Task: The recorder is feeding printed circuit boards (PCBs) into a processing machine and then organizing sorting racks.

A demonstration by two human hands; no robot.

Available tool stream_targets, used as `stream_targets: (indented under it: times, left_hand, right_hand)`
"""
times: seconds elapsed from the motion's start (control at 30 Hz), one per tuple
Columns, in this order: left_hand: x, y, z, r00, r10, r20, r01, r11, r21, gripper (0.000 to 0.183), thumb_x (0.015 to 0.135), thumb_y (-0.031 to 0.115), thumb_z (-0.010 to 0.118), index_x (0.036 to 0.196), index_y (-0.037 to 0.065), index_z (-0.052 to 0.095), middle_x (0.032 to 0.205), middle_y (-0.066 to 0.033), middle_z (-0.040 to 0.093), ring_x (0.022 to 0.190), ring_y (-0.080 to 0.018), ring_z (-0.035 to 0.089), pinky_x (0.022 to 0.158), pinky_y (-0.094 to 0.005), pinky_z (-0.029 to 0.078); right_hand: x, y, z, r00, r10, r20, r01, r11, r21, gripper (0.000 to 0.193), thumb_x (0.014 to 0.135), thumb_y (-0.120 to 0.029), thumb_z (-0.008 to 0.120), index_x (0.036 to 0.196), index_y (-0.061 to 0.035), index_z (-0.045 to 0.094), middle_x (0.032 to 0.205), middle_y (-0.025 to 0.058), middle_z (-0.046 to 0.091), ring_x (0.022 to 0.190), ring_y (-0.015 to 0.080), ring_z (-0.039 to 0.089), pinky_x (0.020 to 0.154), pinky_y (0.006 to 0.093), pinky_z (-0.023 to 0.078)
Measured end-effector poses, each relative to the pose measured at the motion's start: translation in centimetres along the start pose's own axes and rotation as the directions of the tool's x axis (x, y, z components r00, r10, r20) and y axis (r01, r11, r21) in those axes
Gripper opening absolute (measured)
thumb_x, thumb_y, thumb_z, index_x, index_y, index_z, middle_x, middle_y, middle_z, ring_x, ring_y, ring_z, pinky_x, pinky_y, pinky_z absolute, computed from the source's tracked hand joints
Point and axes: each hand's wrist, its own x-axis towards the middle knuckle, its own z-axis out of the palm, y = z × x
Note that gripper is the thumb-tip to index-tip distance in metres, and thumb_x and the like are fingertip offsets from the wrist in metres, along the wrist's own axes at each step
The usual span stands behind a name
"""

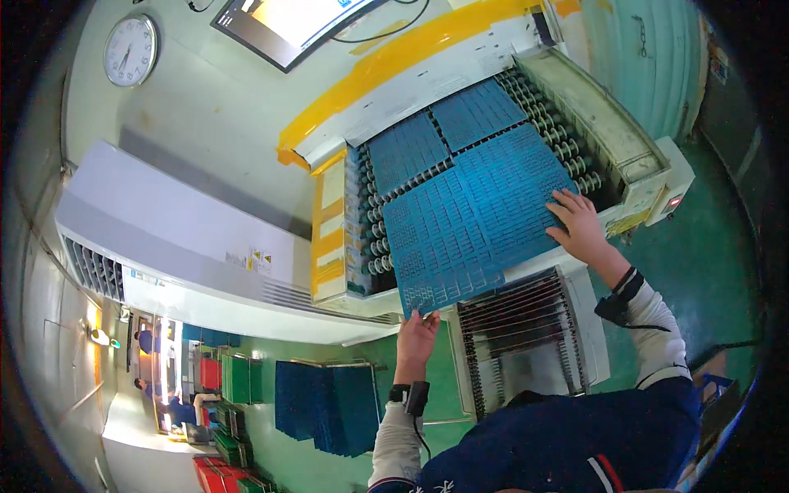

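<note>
A large blue circuit board panel (460, 222) covered in fine trace patterns lies at the near end of a roller conveyor (380, 246). A faint seam runs through it, and I cannot tell whether it is one panel or two side by side. My left hand (417, 341) pinches its near left corner between thumb and fingers. On the right edge, my right hand (579, 226) rests with its fingers apart and extended over the surface. Farther along the rollers lie two more blue panels, a left one (407, 152) and a right one (477, 112), with a narrow gap between them.
Below the conveyor's near end stands a slotted rack (526, 329). Dark blue panels (325, 407) hang on a floor stand to the left. A long white air-conditioner unit (189, 222) borders the conveyor's left side. Another person (181, 411) is far off at lower left, near green stacks (241, 380).
</note>
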Motion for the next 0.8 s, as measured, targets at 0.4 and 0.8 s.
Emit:
stream_targets:
  times: [0.4,0.8]
  left_hand:
    - [2.3,0.9,-1.3,1.0,0.005,0.005,-0.006,0.994,0.105,0.021,0.092,0.013,0.055,0.111,0.005,0.052,0.111,-0.0123,0.06,0.097,-0.0301,0.06,0.086,-0.0406,0.051]
    - [4.2,1.6,-1.6,1.0,-0.014,0.007,0.013,0.989,0.145,0.018,0.094,0.017,0.054,0.107,0.005,0.052,0.112,-0.0162,0.059,0.102,-0.033,0.059,0.085,-0.0419,0.052]
  right_hand:
    - [0.5,1.6,-1.1,1.0,0.019,0.002,-0.019,0.999,0.041,0.046,0.077,-0.028,0.069,0.117,-0.0081,0.059,0.134,0.0136,0.048,0.128,0.0338,0.039,0.105,0.0491,0.029]
    - [1.8,2.6,0.1,1.0,0.007,-0.012,-0.006,1.0,0.029,0.047,0.076,-0.029,0.069,0.117,-0.0091,0.059,0.133,0.0126,0.05,0.127,0.0333,0.041,0.103,0.0487,0.031]
